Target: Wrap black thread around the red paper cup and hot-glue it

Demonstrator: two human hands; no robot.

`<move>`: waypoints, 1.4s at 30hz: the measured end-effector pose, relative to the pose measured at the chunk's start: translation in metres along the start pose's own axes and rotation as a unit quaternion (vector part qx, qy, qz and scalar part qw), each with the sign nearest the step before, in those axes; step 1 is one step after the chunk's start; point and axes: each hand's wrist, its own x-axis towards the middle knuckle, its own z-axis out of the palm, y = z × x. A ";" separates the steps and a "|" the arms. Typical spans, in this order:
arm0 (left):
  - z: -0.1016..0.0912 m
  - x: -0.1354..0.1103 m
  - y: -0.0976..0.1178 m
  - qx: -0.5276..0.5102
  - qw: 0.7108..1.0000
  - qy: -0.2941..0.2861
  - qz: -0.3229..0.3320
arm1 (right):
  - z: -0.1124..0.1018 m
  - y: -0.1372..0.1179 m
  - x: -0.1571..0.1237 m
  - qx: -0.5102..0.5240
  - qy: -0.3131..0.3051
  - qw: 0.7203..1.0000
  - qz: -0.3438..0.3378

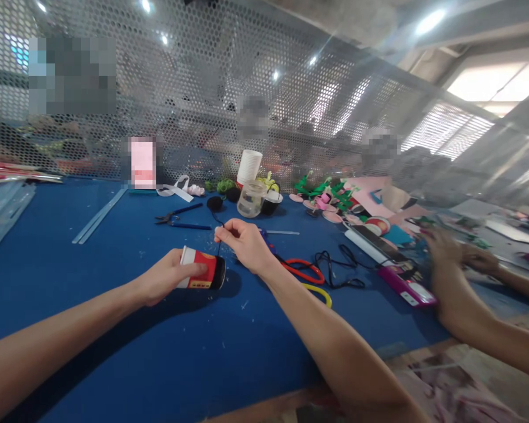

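My left hand (165, 279) is wrapped round a small red and white cup (201, 271) with a black end, held on its side just above the blue table (114, 329). My right hand (242, 241) is closed in a pinch on a thin black string (219, 247) that runs down to the cup's black end and back toward a black ball of yarn (214, 203). Both hands sit close together at the middle of the table.
Blue-handled pliers (176, 216), a clear plastic cup (251, 198), stacked white cups (249, 166), red and yellow loops (306, 273), black cord (339, 267) and colourful craft scraps (330, 197) lie behind. Another person's hands (449, 252) work at the right. A perforated metal screen (203, 106) backs the table.
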 end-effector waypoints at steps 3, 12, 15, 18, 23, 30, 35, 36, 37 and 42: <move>-0.001 -0.001 -0.001 0.003 1.000 -0.004 0.007 | 0.000 0.001 0.000 -0.005 -0.008 1.000 0.008; 0.000 -0.003 -0.001 0.058 0.997 -0.011 0.046 | 0.002 0.009 0.002 -0.021 -0.033 0.999 -0.004; -0.001 -0.004 -0.001 0.088 0.994 -0.007 0.057 | 0.002 0.009 0.001 -0.018 -0.042 0.999 0.002; -0.001 -0.004 -0.002 0.114 0.991 -0.003 0.065 | 0.002 0.008 0.001 -0.020 -0.049 0.999 0.007; -0.002 -0.004 -0.002 0.132 0.989 -0.002 0.072 | 0.002 0.006 0.000 -0.041 -0.059 0.997 0.016; -0.002 -0.004 -0.003 0.128 0.989 -0.003 0.078 | 0.003 0.004 -0.001 -0.057 -0.076 0.995 0.031; -0.001 -0.004 -0.004 0.127 0.988 0.001 0.084 | 0.004 0.006 -0.001 -0.069 -0.080 0.994 0.042; -0.001 -0.004 -0.004 0.125 0.989 0.004 0.085 | 0.004 0.006 -0.001 -0.071 -0.080 0.993 0.044; -0.001 -0.004 -0.004 0.123 0.989 0.006 0.085 | 0.004 0.006 -0.001 -0.073 -0.080 0.993 0.047; -0.001 -0.005 -0.003 0.103 0.991 0.007 0.080 | 0.004 0.006 -0.001 -0.073 -0.086 0.992 0.064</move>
